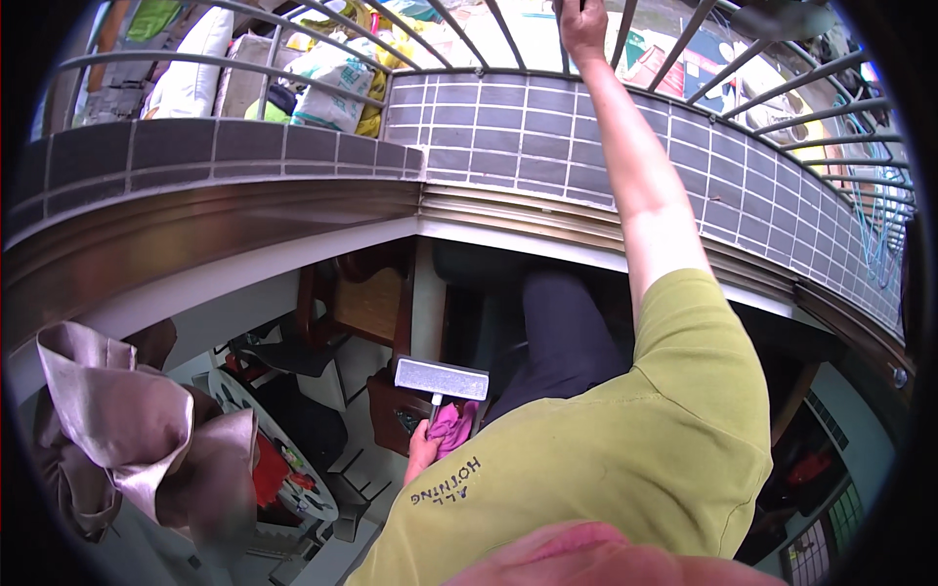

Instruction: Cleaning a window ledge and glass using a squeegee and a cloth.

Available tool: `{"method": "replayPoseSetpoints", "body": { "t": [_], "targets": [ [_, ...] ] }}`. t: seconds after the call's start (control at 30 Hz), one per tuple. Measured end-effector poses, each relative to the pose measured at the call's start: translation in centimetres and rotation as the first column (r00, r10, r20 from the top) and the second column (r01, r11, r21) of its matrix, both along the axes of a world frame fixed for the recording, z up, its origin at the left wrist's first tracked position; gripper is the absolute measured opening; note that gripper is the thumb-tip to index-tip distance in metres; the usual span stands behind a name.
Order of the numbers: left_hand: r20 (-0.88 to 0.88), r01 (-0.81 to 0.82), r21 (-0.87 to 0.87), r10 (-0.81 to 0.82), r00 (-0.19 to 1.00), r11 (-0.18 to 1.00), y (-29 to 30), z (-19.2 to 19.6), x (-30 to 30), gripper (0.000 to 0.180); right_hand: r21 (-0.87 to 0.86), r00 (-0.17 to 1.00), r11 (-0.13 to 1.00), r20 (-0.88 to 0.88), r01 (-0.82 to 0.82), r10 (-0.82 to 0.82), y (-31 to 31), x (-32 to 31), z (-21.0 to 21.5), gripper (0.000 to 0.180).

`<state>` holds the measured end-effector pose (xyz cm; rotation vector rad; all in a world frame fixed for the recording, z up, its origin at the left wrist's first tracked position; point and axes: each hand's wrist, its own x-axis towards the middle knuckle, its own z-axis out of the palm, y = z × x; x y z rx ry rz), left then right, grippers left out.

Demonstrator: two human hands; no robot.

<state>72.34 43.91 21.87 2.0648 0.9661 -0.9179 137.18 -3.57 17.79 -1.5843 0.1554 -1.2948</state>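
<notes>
Leaning at a window ledge, one hand up on the bars, the other low with a wiper and cloth.

The right hand reaches up to the metal window bars, its grip closed round one bar, though the fingertips run off the top edge so how tightly is hard to say. The left hand hangs low by the yellow-green shirt, its grip pinching the handle of a window wiper together with a pink cloth; the wiper's flat grey head points upward, well below the grey tiled ledge. A beige curtain is bunched at the left.
</notes>
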Motion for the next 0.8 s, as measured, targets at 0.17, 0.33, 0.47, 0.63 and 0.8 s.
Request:
{"method": "replayPoseSetpoints", "body": {
  "t": [0.17, 0.33, 0.47, 0.63, 0.8],
  "targets": [
    [0.075, -0.086, -0.04, 0.088, 0.993, 0.996, -1.0, 0.7, -1.4, 0.024, -0.09, 0.751, 0.974, -0.652, -0.209, 0.101, -0.1, -4.5, -1.6, 0.023],
    [0.087, -0.098, -0.09, 0.106, 0.991, 0.991, 1.2, -2.4, -3.7, 0.023, 0.706, 0.863, 0.707, -0.335, -0.036, 0.379, -3.2, -15.3, -6.7, 0.028],
    [0.128, -0.178, -0.123, 0.193, 0.973, 0.976, 2.6, -4.0, -5.8, 0.023, 0.69, 0.923, 0.708, -0.355, 0.148, 0.152, -7.2, -26.8, -2.9, 0.018],
    [0.032, -0.151, -0.182, 0.16, 0.987, 0.972, 3.5, -5.4, -3.3, 0.024, 0.474, 0.869, 0.818, -0.491, 0.327, -0.063, -19.0, -36.4, -0.7, 0.017],
    [0.078, 0.054, -0.123, -0.044, 0.996, 0.991, 2.8, -5.5, 0.9, 0.026, -0.322, -0.11, 0.901, -0.947, 0.289, -0.303, -27.8, -41.0, -13.6, 0.047]
  ]
}}
